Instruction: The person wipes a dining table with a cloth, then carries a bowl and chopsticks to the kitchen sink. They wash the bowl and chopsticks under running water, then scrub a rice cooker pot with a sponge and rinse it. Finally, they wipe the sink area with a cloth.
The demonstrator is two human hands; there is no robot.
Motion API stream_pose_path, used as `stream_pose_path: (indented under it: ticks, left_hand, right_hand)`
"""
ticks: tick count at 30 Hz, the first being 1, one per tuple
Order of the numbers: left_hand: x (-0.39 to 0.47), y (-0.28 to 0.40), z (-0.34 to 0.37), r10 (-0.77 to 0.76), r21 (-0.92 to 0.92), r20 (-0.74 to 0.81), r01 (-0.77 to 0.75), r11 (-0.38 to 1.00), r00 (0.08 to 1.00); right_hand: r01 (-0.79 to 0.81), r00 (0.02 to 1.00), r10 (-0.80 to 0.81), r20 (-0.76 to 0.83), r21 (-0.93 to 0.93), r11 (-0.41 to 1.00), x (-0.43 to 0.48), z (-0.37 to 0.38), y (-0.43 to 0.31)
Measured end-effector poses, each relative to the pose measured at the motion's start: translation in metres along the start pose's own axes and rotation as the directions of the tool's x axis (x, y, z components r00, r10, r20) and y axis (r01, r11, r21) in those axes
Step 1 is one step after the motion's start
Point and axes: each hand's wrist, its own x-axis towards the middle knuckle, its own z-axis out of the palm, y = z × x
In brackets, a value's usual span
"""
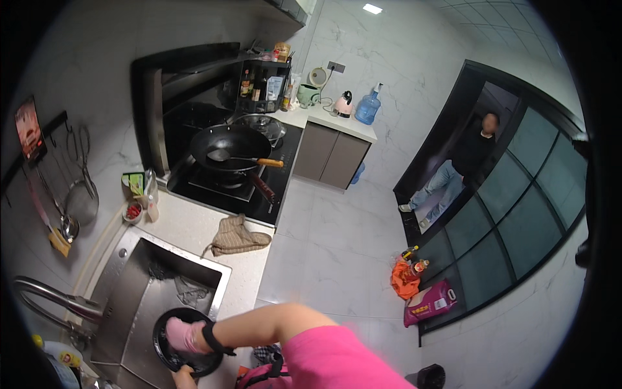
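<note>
A round black bowl or pan (163,357) is held over the near part of the stainless steel sink (224,282). My left hand (184,377), mostly cut off by the lower edge of the view, grips its near rim. Inside it is my right hand (183,334), wearing what looks like a pink glove, with a black band at the wrist; its fingers are hard to make out. A crumpled, clear or grey item (190,293) lies on the sink floor, near a dark scrubber-like clump (158,272). The curved metal faucet (73,304) stands at the sink's left side.
A brown striped cloth (238,237) lies on the counter beside the cooktop. A black wok (231,146) with a ladle rests on a burner, its handle pointing towards the floor. Utensils hang on the left wall. A person (474,150) stands in the doorway, beyond a purple bag (431,301).
</note>
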Motion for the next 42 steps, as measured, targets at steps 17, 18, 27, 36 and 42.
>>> stream_pose_path:
  ticks: [17, 18, 27, 36, 42]
  left_hand:
    - [-0.095, 0.04, 0.026, 0.227, 0.365, 0.065, -0.235, 0.901, 0.972]
    - [-0.095, 0.041, 0.028, 0.246, 0.301, 0.087, -0.261, 0.917, 0.965]
    - [-0.096, 0.052, 0.028, 0.098, 0.091, 0.281, -0.128, 0.988, 0.955]
    - [-0.118, 0.073, 0.038, 0.074, 0.121, 0.482, -0.15, 0.981, 0.873]
    - [-0.116, 0.071, 0.033, 0.036, 0.088, 0.49, -0.09, 0.992, 0.871]
  right_hand:
    - [0.041, 0.961, -0.079, -0.266, -0.148, 0.988, -0.053, -0.015, -0.004]
    - [0.152, 0.947, -0.199, -0.251, -0.193, 0.969, -0.051, -0.007, -0.011]
    - [0.269, 0.898, -0.296, -0.327, -0.126, 0.955, -0.082, 0.002, 0.012]
    - [-0.102, 0.995, 0.097, 0.033, 0.397, 0.912, -0.038, -0.009, -0.014]
    - [-0.086, 0.995, 0.096, -0.002, 0.434, 0.897, -0.04, -0.006, 0.015]
